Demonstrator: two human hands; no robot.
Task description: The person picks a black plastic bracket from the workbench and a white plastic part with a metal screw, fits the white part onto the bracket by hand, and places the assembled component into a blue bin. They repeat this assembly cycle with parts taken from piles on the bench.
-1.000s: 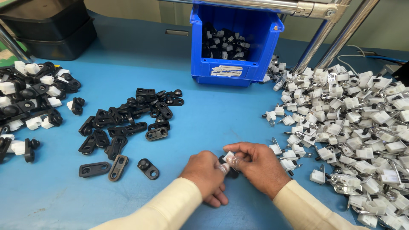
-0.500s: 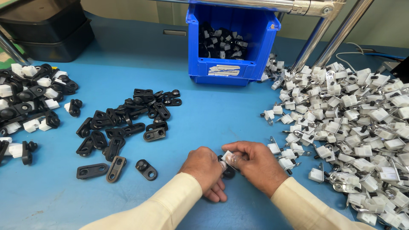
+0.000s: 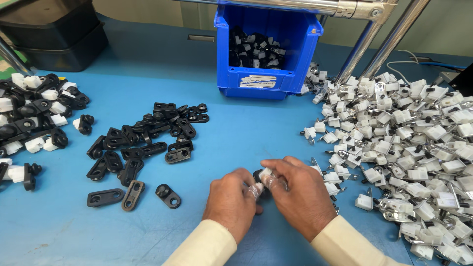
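While both hands meet low at the centre of the head view, the left hand and right hand pinch one small black-and-white clip part between their fingertips, just above the blue table; both are closed on it, and most of the part is hidden by the fingers.

Since the part is tiny and held only at its edges, it could slip and drop, I judge, bouncing into the pile of white clips just beside the right hand, where it would be hard to pick out. A right sleeve sweep could also scatter that pile.

Open table lies ahead, between the hands and the blue bin. To the left, the black brackets sit well apart, and a mixed heap crowds the far left edge.
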